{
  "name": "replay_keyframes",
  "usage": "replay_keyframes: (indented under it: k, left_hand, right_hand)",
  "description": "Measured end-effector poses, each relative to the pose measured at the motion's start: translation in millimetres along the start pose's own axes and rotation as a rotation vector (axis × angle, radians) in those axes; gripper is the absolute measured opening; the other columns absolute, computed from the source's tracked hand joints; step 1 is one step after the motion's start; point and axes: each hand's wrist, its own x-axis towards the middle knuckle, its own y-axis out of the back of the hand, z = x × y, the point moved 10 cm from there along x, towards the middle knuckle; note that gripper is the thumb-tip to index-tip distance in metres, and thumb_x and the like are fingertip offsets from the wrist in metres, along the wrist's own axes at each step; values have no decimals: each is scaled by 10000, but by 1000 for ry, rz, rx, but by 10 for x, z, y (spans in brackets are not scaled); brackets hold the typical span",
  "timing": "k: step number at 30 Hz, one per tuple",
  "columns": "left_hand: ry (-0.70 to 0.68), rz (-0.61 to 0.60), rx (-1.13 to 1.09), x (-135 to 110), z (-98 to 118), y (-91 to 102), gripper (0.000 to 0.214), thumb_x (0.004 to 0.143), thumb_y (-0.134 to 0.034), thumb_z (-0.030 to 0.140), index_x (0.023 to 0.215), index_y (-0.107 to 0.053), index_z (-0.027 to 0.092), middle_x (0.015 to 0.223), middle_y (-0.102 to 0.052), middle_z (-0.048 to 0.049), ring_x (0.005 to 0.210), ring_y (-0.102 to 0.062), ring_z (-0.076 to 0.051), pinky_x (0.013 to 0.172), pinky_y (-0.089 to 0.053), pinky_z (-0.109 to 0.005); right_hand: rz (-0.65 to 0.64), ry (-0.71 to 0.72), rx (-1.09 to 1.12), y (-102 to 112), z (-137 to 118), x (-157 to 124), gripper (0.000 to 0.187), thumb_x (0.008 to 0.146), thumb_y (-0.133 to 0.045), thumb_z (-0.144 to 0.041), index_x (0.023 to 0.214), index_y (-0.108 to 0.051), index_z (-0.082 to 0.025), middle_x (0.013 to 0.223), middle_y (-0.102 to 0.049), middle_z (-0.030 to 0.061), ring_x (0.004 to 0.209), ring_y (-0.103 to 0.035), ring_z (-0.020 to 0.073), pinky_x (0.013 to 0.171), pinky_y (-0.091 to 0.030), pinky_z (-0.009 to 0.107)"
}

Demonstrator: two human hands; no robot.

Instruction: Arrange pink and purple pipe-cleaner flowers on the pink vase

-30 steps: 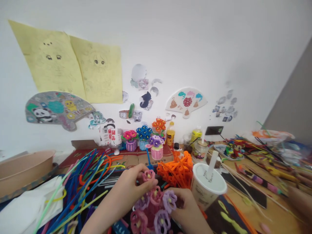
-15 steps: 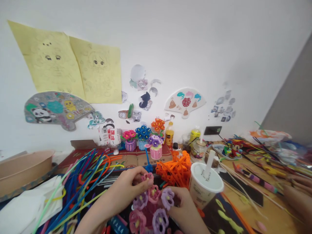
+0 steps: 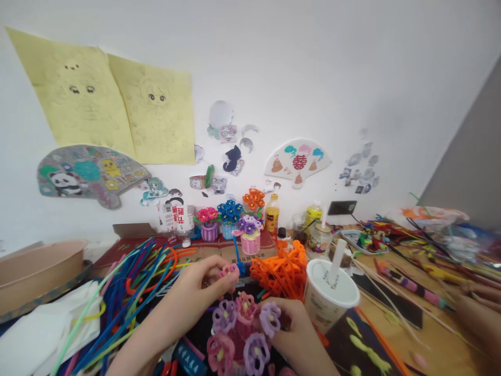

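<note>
My left hand (image 3: pixel 213 279) pinches a pink pipe-cleaner flower (image 3: pixel 229 270) between thumb and fingers, above the bunch. Below it stands a cluster of pipe-cleaner flowers in pink and lilac with yellow centres, among them a pink flower (image 3: pixel 246 307) and a lilac flower (image 3: pixel 257 353). My right hand (image 3: pixel 291 326) is closed at the right side of the cluster, right by another lilac flower (image 3: pixel 270 318); its fingertips are partly hidden behind the petals, so what they grip is not clear. The base of the bunch is mostly covered by the blooms.
Pipe cleaners (image 3: pixel 129 297) lie in a heap on the left, with an orange pile (image 3: pixel 282 269) ahead. A lidded drink cup (image 3: pixel 331 292) stands close to my right hand. Small potted pipe-cleaner flowers (image 3: pixel 250 240) line the back. Another person's hand (image 3: pixel 479 308) is at far right.
My left hand has moved up and left with the pink flower, away from the cluster. My right hand stays nearly in place beside the flowers.
</note>
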Motion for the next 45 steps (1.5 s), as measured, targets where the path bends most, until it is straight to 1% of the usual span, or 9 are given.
replay_keyframes:
  k: [7,15,19,24,27,31,35,41,45]
  left_hand:
    - [-1,-40,1,-27,46,-40,417,798,-573,595,884,-596,188,780,-629,-11,755,-578,-189,606,-352,-240]
    - [40,-66,180,-7,8,-90,378,814,-548,551,865,-635,187,800,-648,-9,781,-566,-193,651,-339,-261]
    - [53,-88,106,12,-32,-112,433,813,-525,594,870,-643,181,797,-639,-7,775,-546,-183,652,-330,-258]
    - [111,-107,-13,30,-145,-152,515,772,-554,641,892,-632,146,728,-555,15,681,-438,-136,600,-273,-249]
    - [148,-133,-97,24,-218,-191,550,758,-583,648,957,-609,135,780,-592,-3,737,-473,-145,633,-290,-237]
    - [170,-158,-150,15,-274,-199,579,742,-601,668,952,-595,129,781,-606,-17,745,-499,-154,637,-301,-239]
    - [146,-192,-177,-14,-281,-166,608,724,-610,694,1024,-626,166,867,-627,-18,815,-520,-165,674,-356,-234]
    - [124,-161,-206,-48,-409,-25,576,722,-652,659,1079,-657,208,1021,-622,-23,876,-516,-170,731,-424,-241]
    - [140,-139,-286,-77,-541,-18,611,765,-569,686,1106,-652,185,949,-658,-45,834,-557,-181,726,-454,-272]
  right_hand:
    - [7,4,-33,17,20,-4,136,564,-562,-80,621,-678,-122,589,-571,-26,591,-477,115,575,-363,207]
    - [-13,-3,-40,-3,-10,-7,108,595,-614,-110,645,-710,-120,574,-548,-32,574,-444,106,559,-349,206]
    - [-8,12,-34,1,-14,-7,37,612,-664,-152,627,-685,-126,581,-533,-34,578,-433,105,556,-340,207]
    - [40,49,-152,60,29,24,161,653,-679,-255,586,-600,-131,573,-488,-38,573,-407,105,547,-322,212]
    - [67,78,-237,80,23,32,139,666,-628,-223,574,-557,-146,559,-458,-46,565,-387,100,533,-300,212]
    - [80,103,-265,69,-10,25,167,677,-595,-216,552,-496,-167,545,-414,-55,556,-359,95,521,-274,216]
    - [57,60,-243,45,30,41,142,639,-645,-235,575,-548,-154,548,-441,-50,553,-368,99,521,-292,216]
    - [76,34,-240,62,87,70,233,645,-702,-333,568,-567,-159,534,-438,-58,552,-373,103,539,-330,217]
    - [32,24,-146,3,132,76,270,654,-740,-402,649,-646,-150,577,-538,-34,586,-450,125,567,-383,223]
